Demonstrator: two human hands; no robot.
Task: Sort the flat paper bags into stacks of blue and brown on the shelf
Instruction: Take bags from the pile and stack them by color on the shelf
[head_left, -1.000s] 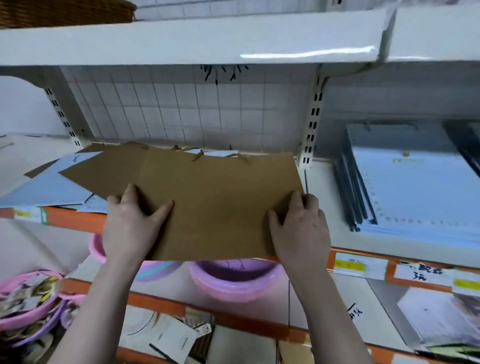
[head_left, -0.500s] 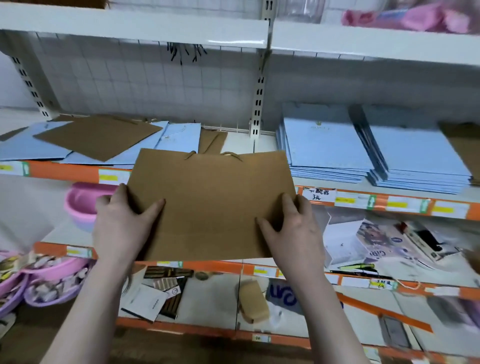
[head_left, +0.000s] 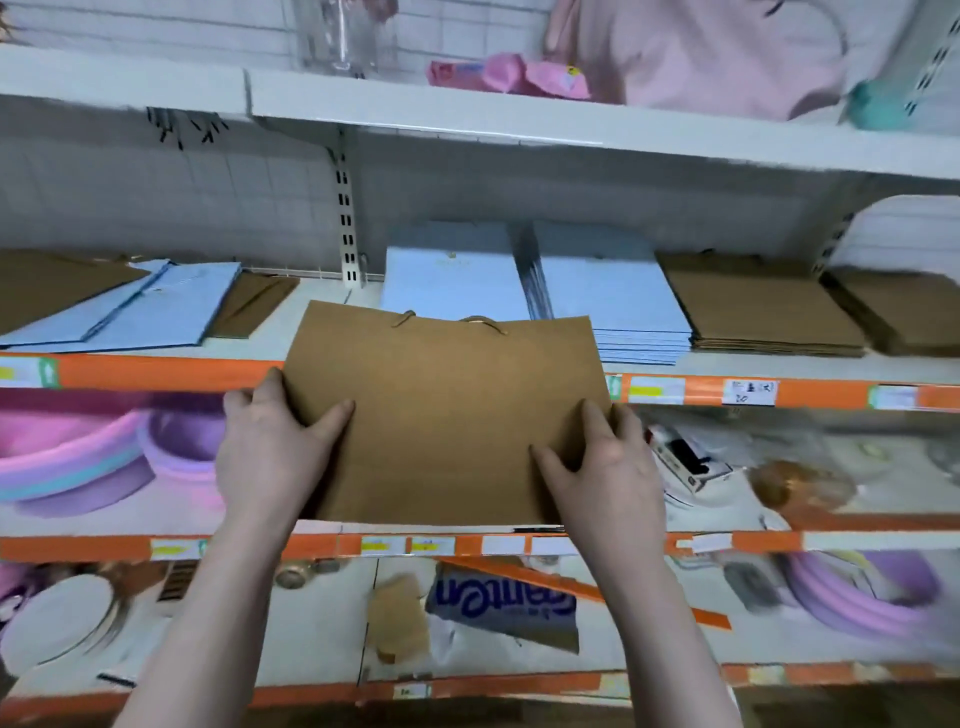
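Note:
I hold a flat brown paper bag (head_left: 447, 415) in the air in front of the shelf (head_left: 171, 371). My left hand (head_left: 272, 449) grips its left edge, thumb on top. My right hand (head_left: 602, 467) grips its right edge the same way. On the shelf behind it lie two neat blue stacks (head_left: 608, 291), side by side. Right of them sit two brown stacks (head_left: 758, 309). A loose mix of blue and brown bags (head_left: 156, 304) lies on the left part of the shelf.
An upper shelf (head_left: 467, 122) overhangs the bags and carries pink goods. Below are pink and purple plastic basins (head_left: 78, 457) at the left, small boxed items at the right, and more goods on the lowest shelf.
The brown bag has been lifted off the loose pile at the left and carried to the right, out in front of the shelf. The view has swung right, showing the brown stacks.

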